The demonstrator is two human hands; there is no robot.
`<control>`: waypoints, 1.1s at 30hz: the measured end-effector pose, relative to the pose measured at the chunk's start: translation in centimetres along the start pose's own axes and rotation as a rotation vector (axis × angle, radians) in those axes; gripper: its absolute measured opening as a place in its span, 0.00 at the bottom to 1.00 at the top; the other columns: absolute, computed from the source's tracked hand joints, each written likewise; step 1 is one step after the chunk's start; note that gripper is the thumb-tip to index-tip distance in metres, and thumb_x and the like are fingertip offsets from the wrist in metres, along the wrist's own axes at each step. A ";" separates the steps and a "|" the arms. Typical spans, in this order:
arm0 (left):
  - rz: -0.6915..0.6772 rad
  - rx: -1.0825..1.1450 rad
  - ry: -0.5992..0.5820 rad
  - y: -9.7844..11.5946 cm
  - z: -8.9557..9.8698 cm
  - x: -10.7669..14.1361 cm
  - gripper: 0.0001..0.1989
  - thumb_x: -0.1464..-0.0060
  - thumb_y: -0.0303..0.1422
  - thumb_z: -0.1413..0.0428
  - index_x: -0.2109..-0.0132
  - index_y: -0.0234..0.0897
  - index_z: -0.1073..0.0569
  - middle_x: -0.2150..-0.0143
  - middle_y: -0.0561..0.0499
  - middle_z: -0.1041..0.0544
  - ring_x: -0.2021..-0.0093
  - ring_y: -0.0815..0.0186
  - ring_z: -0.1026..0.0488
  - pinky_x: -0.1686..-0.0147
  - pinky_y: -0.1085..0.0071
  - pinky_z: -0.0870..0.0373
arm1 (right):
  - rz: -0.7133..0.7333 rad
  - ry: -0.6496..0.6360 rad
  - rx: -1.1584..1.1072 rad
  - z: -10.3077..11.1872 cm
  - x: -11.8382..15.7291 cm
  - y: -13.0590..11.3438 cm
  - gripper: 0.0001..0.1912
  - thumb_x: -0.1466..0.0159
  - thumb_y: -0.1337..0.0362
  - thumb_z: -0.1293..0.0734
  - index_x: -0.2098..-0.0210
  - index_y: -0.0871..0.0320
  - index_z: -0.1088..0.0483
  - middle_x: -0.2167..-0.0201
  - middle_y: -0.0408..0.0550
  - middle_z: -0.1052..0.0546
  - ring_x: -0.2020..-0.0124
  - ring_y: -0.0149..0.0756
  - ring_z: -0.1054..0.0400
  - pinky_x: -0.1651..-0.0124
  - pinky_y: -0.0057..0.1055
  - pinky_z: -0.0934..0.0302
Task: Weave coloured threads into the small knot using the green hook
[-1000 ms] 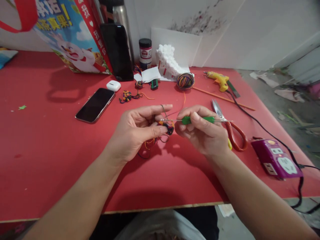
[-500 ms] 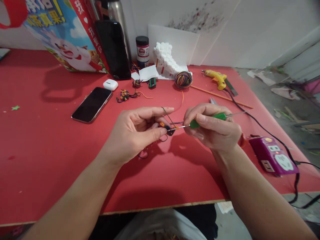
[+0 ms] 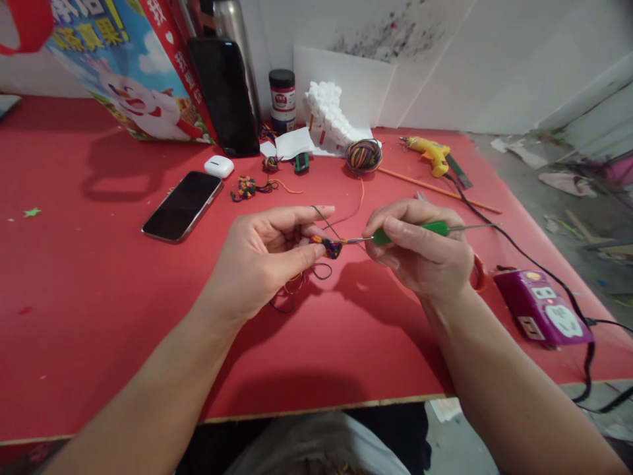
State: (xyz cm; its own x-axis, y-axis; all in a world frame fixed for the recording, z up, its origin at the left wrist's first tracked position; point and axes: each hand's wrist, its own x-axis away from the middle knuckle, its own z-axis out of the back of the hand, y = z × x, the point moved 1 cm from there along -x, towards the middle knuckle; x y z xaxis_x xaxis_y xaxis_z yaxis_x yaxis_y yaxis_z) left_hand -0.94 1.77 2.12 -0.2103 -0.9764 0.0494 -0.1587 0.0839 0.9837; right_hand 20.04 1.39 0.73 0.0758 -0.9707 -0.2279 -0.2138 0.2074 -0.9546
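Note:
Between thumb and fingers, my left hand (image 3: 267, 257) pinches a small multicoloured crochet piece (image 3: 332, 247). A strand of yarn loops over its stretched index finger, and loose yarn (image 3: 297, 284) hangs beneath. My right hand (image 3: 422, 247) is closed around the green handle of a crochet hook (image 3: 409, 233). The hook's metal shaft points left, with an orange loop on it, and its tip meets the crochet piece. A thin strand runs from the hands up to a multicoloured yarn ball (image 3: 364, 157) behind them.
Behind my left hand lie a phone (image 3: 182, 206), a white earbud case (image 3: 219, 166) and another crochet piece (image 3: 247, 188). A yellow glue gun (image 3: 430, 153) and an orange stick (image 3: 440, 190) lie at the back right. The purple power strip (image 3: 542, 307) and its cable are beside my right forearm.
The crochet piece has tilted and shifted slightly up and left in my left hand. The hook has levelled out, and more of its shaft shows between the piece and my right hand.

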 end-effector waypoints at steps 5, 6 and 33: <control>-0.021 -0.035 0.024 0.0 -0.1 0.0 0.18 0.54 0.27 0.26 0.53 0.36 0.11 0.66 0.48 0.16 0.65 0.65 0.19 0.61 0.69 0.18 | 0.001 0.031 0.026 -0.1 0.2 0.0 0.08 0.40 0.59 0.20 0.71 0.57 0.16 0.81 0.45 0.23 0.83 0.30 0.36 0.84 0.28 0.47; -0.025 -0.050 0.033 0.0 -0.1 0.0 0.18 0.54 0.27 0.27 0.53 0.35 0.11 0.65 0.48 0.16 0.64 0.64 0.19 0.61 0.68 0.18 | 0.008 0.041 0.048 -0.1 0.3 0.1 0.08 0.40 0.59 0.20 0.71 0.57 0.16 0.81 0.45 0.23 0.83 0.30 0.36 0.84 0.28 0.47; 0.100 0.100 0.153 -0.8 -0.6 -0.7 0.20 0.57 0.22 0.28 0.53 0.31 0.15 0.72 0.56 0.22 0.70 0.73 0.25 0.64 0.74 0.25 | 0.420 0.025 0.670 -2.1 1.9 0.0 0.10 0.28 0.65 0.31 0.66 0.54 0.21 0.75 0.45 0.21 0.73 0.34 0.28 0.68 0.35 0.35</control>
State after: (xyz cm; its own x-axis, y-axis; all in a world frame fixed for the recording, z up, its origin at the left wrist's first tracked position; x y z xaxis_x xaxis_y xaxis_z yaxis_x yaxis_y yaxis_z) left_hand -0.08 2.28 1.40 -0.0818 -0.9805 0.1788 -0.2415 0.1936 0.9509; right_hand 18.14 -0.73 0.73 0.0951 -0.7956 -0.5982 0.4129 0.5784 -0.7036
